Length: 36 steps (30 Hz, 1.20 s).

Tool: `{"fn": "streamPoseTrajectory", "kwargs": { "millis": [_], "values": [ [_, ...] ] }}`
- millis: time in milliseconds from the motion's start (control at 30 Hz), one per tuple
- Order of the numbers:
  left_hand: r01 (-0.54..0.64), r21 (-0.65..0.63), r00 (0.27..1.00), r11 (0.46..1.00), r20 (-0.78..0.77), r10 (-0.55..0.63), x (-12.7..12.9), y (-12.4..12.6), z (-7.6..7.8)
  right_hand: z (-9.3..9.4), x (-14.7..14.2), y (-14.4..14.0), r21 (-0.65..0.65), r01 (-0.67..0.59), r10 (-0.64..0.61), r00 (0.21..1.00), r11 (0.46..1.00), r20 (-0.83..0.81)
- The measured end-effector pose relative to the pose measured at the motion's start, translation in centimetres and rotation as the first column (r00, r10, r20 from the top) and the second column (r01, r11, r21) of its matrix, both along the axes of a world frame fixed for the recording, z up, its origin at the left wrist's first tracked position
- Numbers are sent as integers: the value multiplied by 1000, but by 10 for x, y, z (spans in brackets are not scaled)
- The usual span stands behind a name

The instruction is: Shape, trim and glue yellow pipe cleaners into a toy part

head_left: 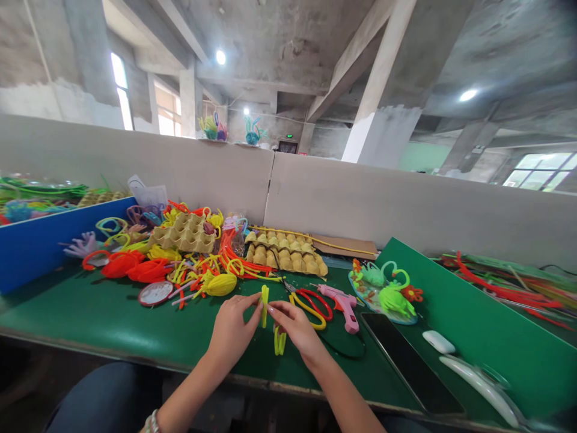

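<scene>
Between my two hands, above the front of the green table, is a short yellow folded pipe cleaner (264, 305), held upright. My left hand (232, 328) pinches it from the left side. On its right, my right hand (295, 328) has thumb and forefinger closed at it. Another looped yellow pipe cleaner (280, 341) hangs below the right hand's fingers, seemingly held in them. Just beyond the right hand lie scissors (315, 304) with red and yellow handles, and a pink glue gun (340, 304).
Pipe-cleaner bundles (148, 269), egg cartons (288, 249) and a small round dish (155, 293) spread across the back and left. To the right are a swan decoration (392, 294), a black phone (410, 361) and a white case (438, 341). Blue (67, 240) and green (478, 325) dividers flank the table.
</scene>
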State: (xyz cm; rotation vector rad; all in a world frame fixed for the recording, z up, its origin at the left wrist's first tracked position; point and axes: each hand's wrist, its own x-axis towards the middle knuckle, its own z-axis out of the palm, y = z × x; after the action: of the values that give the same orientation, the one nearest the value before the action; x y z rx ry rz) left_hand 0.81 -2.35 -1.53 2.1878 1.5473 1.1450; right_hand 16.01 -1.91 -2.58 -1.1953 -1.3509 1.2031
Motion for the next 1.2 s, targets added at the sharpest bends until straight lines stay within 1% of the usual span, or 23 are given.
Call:
{"fn": "streamPoseTrajectory", "kwargs": {
  "millis": [133, 367, 600, 700, 800, 933, 1067, 1200],
  "values": [
    [1, -61, 999, 998, 50, 2, 0, 0, -1, -2, 1, 1, -30, -14, 13, 1000, 999, -28],
    [-3, -69, 999, 998, 33, 5, -1, 0, -2, -2, 2, 1, -8, -1, 1, 1000, 1000, -26],
    [-18, -2, 999, 1000, -30, 18, 0, 1, -6, -4, 1, 3, 50, 28, -28, 1000, 998, 11],
    [-15, 54, 997, 998, -69, 19, 1, 0, -6, -5, -1, 2, 100, 55, -59, 997, 994, 40],
    [2, 106, 991, 994, -130, 12, 1, 0, -5, -5, -3, 0, 152, 72, -84, 994, 986, 75],
    [32, 179, 975, 983, -223, 9, 1, 1, -5, -5, -5, -3, 182, 91, -114, 986, 979, 124],
    [59, 258, 961, 964, -276, 15, 1, 2, -10, -2, -6, -5, 211, 97, -133, 977, 973, 165],
    [71, 298, 946, 952, -322, 30, 2, 3, -16, 0, -7, -6, 277, 89, -158, 959, 957, 234]
  ]
}}
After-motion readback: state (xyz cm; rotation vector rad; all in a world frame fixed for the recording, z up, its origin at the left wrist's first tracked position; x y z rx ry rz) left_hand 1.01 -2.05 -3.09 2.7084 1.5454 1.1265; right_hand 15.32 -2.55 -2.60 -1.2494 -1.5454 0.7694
